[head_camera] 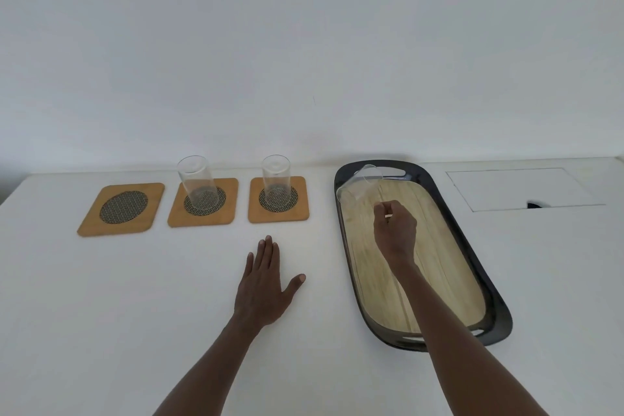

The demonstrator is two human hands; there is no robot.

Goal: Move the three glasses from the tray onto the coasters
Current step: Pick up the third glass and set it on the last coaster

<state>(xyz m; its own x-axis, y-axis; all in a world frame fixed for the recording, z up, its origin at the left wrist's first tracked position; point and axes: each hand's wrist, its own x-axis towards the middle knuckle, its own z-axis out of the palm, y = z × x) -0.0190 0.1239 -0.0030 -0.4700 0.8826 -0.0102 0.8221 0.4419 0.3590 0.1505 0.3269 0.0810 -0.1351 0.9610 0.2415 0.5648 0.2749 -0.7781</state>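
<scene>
Head view: third glass [361, 186] tilted left

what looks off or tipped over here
Only the third glass: it is tilted over the far end of the tray, gripped by the right hand. The two glasses on coasters stand upright.

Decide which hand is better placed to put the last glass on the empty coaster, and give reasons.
Right. The right hand already grips the tilted third glass over the tray; the left hand lies flat on the table, though nearer the empty coaster.

Left hand [261, 284] flat, fingers spread; right hand [395, 230] curled closed.
</scene>
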